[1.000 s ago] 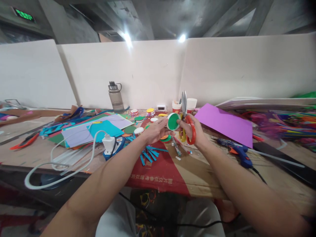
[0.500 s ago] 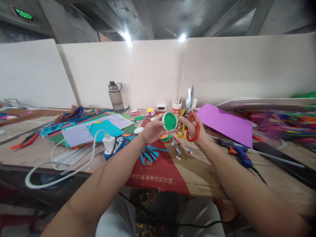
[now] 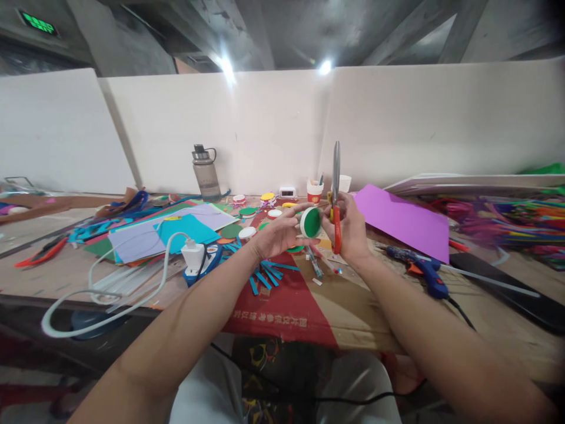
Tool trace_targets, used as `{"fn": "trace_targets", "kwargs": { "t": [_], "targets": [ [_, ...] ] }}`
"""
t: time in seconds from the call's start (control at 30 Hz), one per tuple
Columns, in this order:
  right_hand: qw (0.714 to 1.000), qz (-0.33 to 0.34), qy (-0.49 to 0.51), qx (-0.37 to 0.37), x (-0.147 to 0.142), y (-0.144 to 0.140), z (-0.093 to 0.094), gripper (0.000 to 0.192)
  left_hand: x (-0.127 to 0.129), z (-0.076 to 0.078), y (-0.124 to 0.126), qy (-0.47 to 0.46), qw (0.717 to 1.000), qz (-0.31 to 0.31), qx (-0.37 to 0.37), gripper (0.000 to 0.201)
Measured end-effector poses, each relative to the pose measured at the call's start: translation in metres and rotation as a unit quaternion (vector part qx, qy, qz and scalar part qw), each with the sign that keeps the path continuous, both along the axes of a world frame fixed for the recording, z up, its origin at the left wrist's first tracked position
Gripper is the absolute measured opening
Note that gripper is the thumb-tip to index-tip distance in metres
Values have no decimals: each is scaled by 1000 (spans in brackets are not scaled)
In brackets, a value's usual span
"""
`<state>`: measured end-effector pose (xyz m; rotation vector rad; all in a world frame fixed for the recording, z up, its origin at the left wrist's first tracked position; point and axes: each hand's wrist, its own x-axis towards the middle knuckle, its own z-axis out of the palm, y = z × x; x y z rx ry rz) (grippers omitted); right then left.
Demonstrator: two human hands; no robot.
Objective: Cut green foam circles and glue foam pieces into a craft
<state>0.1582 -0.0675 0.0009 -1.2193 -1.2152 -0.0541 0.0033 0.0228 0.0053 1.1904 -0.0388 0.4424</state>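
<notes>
My left hand (image 3: 282, 231) holds a small round white piece with a green face (image 3: 312, 222), like a shallow paper cup or lid, tilted to the right. In my right hand (image 3: 349, 227) is a pair of scissors (image 3: 336, 200) with red and yellow handles, its blades pointing up and together. The right fingertips come close to the green face; whether they touch it I cannot tell. Below the hands lie blue paper strips (image 3: 267, 275) and several pens (image 3: 315, 262) on the red and brown cardboard (image 3: 282, 321).
Coloured paper sheets (image 3: 132, 241) and a white power plug (image 3: 193, 254) lie left. A grey water bottle (image 3: 206, 176) stands behind. On the right are purple paper (image 3: 401, 221), a blue glue gun (image 3: 430, 277) and pipe cleaners (image 3: 503, 227). Round discs (image 3: 247, 233) lie mid-table.
The green-faced piece has turned from facing me to facing right and shifted slightly right. The scissors have rotated to edge-on and upright, with their blades closer together.
</notes>
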Motion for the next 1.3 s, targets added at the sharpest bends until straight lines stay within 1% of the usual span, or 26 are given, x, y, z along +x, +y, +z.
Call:
{"fn": "trace_targets", "kwargs": {
  "t": [0.1, 0.17, 0.23, 0.33, 0.43, 0.57, 0.63, 0.8, 0.87, 0.93, 1.07, 1.17, 1.23, 1.3],
  "targets": [
    [998, -31, -45, 10, 0, -2, 0, 41, 5, -7, 2, 15, 1000, -22, -6, 47],
    [996, -34, -75, 17, 0, -2, -2, 38, 7, -11, 2, 29, 998, -50, -1, 48],
    [994, -31, -96, 29, 0, -2, -3, 38, 8, -13, 3, 36, 997, -63, 3, 46],
    [996, -4, -78, 31, -1, -1, -4, 37, 8, -11, 3, 35, 998, -58, -8, 43],
    [999, 21, -36, 16, -4, -4, 0, 36, 8, -8, 5, 30, 998, -47, -38, 47],
    [999, 20, -15, 23, -9, -8, 6, 30, 5, -7, 10, 1, 998, -26, -54, 51],
    [999, 32, 3, 27, -10, -9, 7, 30, 4, -7, 11, -14, 998, -7, -53, 52],
    [995, 87, 33, 23, -8, -7, 5, 36, 1, -3, 11, -45, 994, 91, -43, 58],
    [995, 90, 25, 15, -8, -7, 4, 36, 1, -2, 10, -54, 990, 128, -33, 59],
    [995, 100, 20, -6, -9, -7, 2, 32, 1, -2, 10, -57, 986, 153, -25, 59],
    [985, 153, 52, -58, -15, -12, 3, 20, 1, -2, 11, -56, 985, 164, -21, 53],
    [977, 181, 67, -95, -19, -17, 7, 23, 3, -2, 14, -50, 984, 169, -30, 44],
    [973, 193, 57, -112, -21, -20, 9, 27, 4, -2, 15, -50, 983, 173, -46, 39],
    [969, 208, 42, -126, -22, -21, 11, 26, 4, -1, 16, -57, 981, 175, -63, 39]
  ]
}}
